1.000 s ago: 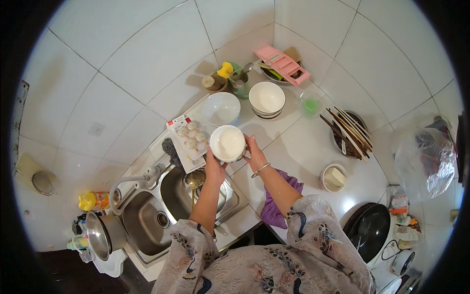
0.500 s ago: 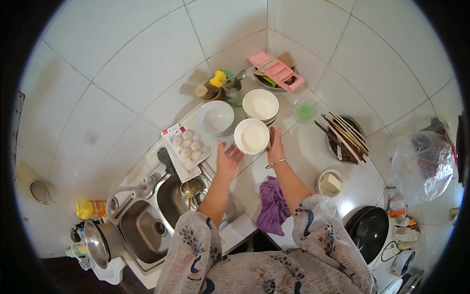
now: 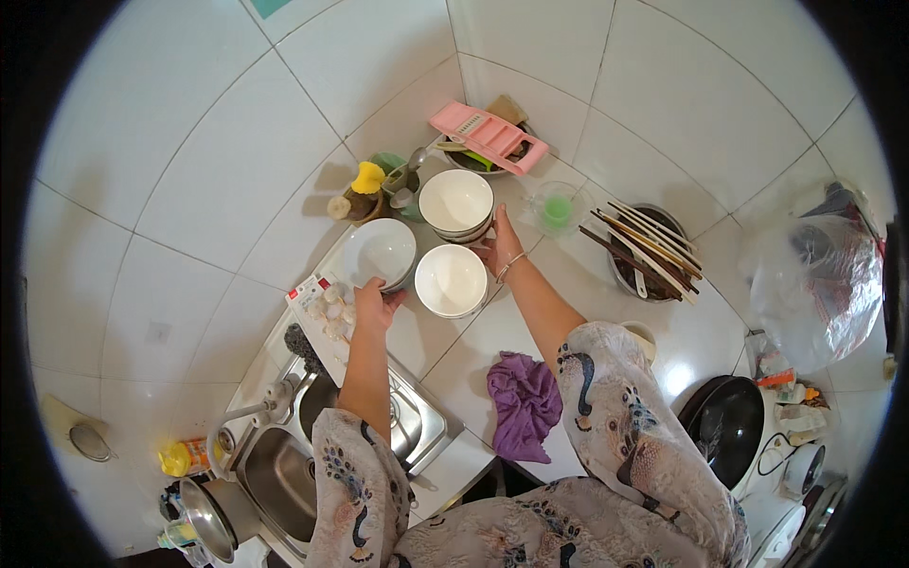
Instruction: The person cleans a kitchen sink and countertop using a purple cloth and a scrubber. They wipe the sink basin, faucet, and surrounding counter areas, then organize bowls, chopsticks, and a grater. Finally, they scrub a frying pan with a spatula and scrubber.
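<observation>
My left hand (image 3: pixel 377 305) is at the near rim of the left white bowls (image 3: pixel 381 248), thumb on the edge and fingers curled beneath it. On the far side of the counter, my right hand (image 3: pixel 502 250) rests against the right side of a stack of white bowls with dark rims (image 3: pixel 456 201), its thumb and fingers apart. Between my hands a nearer white bowl (image 3: pixel 452 281) stands upright on the counter, and I see nothing in it. Part of my right fingers is hidden beside the stack.
A purple cloth (image 3: pixel 524 407) lies on the near counter. On the left are a steel sink (image 3: pixel 276 476) and a pack of white knobbly pieces (image 3: pixel 327 312). Chopsticks (image 3: pixel 653 251) lie across a pot at right. A pink grater (image 3: pixel 488 135) and a green-bottomed glass (image 3: pixel 558 208) stand behind.
My left hand has gone from open beside the near bowl to the left bowls' rim. My right hand has shifted from the near bowl to the rear stack. The view has turned.
</observation>
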Action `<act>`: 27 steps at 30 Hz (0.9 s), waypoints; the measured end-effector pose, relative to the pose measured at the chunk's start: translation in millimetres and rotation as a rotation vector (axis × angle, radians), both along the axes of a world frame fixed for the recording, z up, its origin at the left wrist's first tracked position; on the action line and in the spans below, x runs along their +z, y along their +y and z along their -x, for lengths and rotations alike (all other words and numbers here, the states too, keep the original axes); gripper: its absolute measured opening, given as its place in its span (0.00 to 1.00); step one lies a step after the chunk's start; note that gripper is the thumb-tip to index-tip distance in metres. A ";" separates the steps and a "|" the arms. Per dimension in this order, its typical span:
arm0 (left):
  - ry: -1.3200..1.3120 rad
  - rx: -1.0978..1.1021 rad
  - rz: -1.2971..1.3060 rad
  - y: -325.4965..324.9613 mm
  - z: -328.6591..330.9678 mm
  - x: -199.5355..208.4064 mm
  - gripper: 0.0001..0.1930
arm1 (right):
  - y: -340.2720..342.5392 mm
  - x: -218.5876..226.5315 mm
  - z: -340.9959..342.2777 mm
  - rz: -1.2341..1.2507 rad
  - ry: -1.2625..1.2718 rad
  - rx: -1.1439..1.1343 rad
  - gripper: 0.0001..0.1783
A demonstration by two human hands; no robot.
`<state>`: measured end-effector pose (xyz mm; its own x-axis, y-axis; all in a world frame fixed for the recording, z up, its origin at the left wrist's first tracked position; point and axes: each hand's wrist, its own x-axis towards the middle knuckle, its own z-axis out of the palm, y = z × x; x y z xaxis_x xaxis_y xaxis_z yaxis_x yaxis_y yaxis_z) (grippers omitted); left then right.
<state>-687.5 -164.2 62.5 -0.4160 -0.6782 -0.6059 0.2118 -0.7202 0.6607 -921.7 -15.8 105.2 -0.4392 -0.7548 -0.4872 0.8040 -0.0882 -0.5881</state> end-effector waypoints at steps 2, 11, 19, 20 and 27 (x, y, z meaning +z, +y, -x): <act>0.019 0.005 0.016 13.4 7.6 2.1 0.23 | 1.7 -16.2 8.2 -0.090 -0.025 -0.002 0.45; -0.003 -0.004 0.064 72.2 24.6 38.1 0.31 | 56.5 -108.8 42.2 -0.401 0.549 -0.458 0.47; 0.037 0.043 -0.061 122.5 -33.4 24.0 0.41 | 26.6 -80.6 84.0 -0.454 0.329 -0.624 0.41; 0.022 0.044 -0.067 132.5 -33.6 30.6 0.42 | 20.1 -97.6 91.9 -0.475 0.356 -0.623 0.41; -0.019 0.051 -0.093 164.6 -47.5 37.3 0.38 | -24.6 -132.6 84.1 -0.575 0.409 -0.605 0.42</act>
<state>-639.9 0.4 99.8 -0.3706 -0.6382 -0.6748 0.2378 -0.7675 0.5953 -1005.9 -40.4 -27.4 -0.8994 -0.0314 -0.4360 0.4369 -0.0316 -0.8989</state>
